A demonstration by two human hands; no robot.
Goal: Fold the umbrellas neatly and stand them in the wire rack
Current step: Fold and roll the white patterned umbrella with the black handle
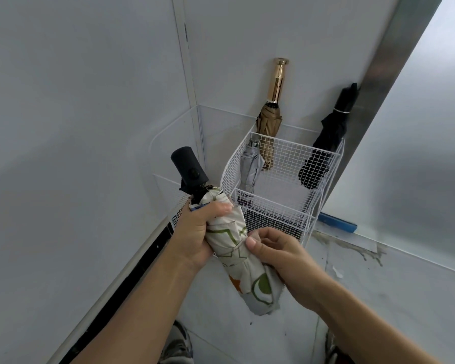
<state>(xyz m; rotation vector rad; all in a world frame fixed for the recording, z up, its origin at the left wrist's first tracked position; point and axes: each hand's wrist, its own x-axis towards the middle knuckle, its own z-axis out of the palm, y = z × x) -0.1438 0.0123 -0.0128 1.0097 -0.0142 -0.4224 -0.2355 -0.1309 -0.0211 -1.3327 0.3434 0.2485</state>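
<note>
Risk: our right hand (pixel 279 254) pinches the strap (pixel 233 248), left hand (pixel 195 232) grips the umbrella (pixel 258 282) | if the pinch slips, folds spring loose before the rack (pixel 286 164).

Blue strip (pixel 338 222) at frosted panel (pixel 418 153) base; metal post (pixel 386 74); stained floor (pixel 365 298).

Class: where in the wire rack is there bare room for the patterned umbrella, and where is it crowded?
Free: middle of the wire rack, between the grey umbrella and black umbrella. Crowded: left side, gold umbrella beside the grey.
</note>
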